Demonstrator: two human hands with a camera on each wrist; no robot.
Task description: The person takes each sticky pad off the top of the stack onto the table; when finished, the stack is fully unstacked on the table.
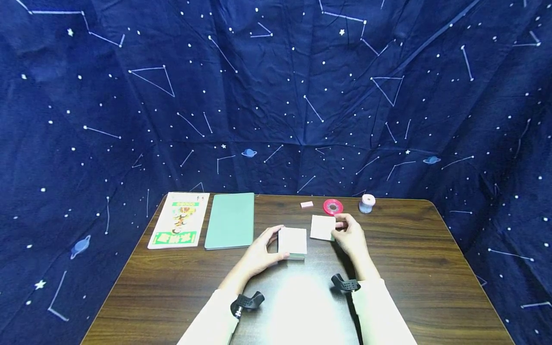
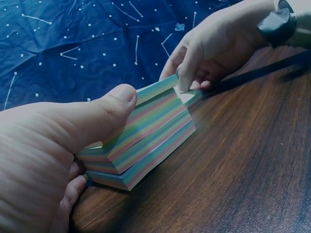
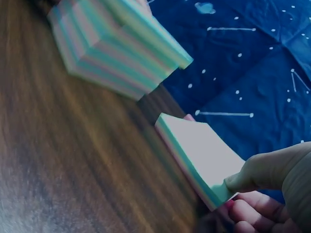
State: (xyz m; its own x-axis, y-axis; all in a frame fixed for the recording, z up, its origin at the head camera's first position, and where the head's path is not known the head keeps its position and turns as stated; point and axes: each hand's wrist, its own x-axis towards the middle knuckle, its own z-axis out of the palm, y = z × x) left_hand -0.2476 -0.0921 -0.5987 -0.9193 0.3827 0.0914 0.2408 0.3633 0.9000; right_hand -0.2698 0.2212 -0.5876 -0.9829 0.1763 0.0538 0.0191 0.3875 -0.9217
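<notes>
At bench [image 1: 181, 287] centre, the left hand [image 1: 258, 254] grips the pastel-striped memo-paper block [image 1: 292, 243], thumb on top. At its 2 o'clock, the right hand [image 1: 351, 237] pinches a thinner separated paper pad [image 1: 322, 227] by its corner. A red tape roll [image 1: 333, 207] lies at 12 o'clock from the pad.

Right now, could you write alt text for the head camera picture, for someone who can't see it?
A person's left hand grips a thick paper pad on a wooden table while the right hand pinches a thinner stack of sheets beside it. Behind lie a green folder, a picture booklet, a red tape roll and starry blue cloth.
</notes>
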